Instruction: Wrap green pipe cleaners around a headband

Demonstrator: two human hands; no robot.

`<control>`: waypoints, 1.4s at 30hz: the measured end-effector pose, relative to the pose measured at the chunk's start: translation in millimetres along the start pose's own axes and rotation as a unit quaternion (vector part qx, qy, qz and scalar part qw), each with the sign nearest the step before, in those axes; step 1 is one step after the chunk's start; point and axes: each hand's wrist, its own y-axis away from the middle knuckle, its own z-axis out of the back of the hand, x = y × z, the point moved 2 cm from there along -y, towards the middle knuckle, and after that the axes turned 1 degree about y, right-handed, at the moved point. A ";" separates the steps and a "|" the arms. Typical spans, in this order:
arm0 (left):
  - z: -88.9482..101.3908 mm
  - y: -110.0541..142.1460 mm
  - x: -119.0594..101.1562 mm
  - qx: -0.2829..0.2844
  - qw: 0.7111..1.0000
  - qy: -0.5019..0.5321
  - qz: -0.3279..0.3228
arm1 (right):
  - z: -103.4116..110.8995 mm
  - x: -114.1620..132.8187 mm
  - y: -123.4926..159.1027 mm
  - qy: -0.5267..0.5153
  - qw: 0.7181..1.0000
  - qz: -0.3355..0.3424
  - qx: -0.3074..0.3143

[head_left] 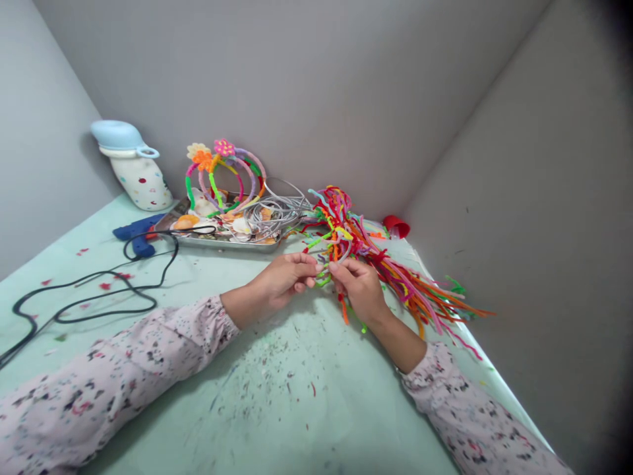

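Note:
My left hand (289, 277) is closed in a pinch, its fingertips nearly meeting those of my right hand. A thin grey wire (349, 248) curves up from the pinched fingers of my right hand (360, 290); most of it is hidden. What lies in the left fingertips is too small to make out. Just behind both hands lies a large heap of fuzzy pipe cleaners (341, 221) in red, orange, pink, yellow and green. Some green and orange ends poke out beneath the right hand.
A metal tray (232, 245) behind the hands holds decorated headbands (212, 175), bare grey wire hoops (284, 211) and flower pieces. A blue glue gun (143, 234) trails a black cord (99, 318) leftward. A speckled bottle (141, 178) and a red cup (396, 226) stand near the walls.

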 end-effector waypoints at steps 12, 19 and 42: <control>0.4 0.0 0.6 -0.001 0.999 -0.029 -0.040 | -1.7 -13.2 -4.0 -0.112 0.994 -0.022 0.004; -5.6 4.7 -2.7 0.015 0.997 -0.037 -0.069 | -1.1 -16.9 -6.9 -0.137 0.990 -0.040 -0.002; -4.4 2.9 -2.1 0.033 0.978 -0.136 -0.157 | -0.7 -17.3 -7.8 -0.200 0.978 -0.064 0.009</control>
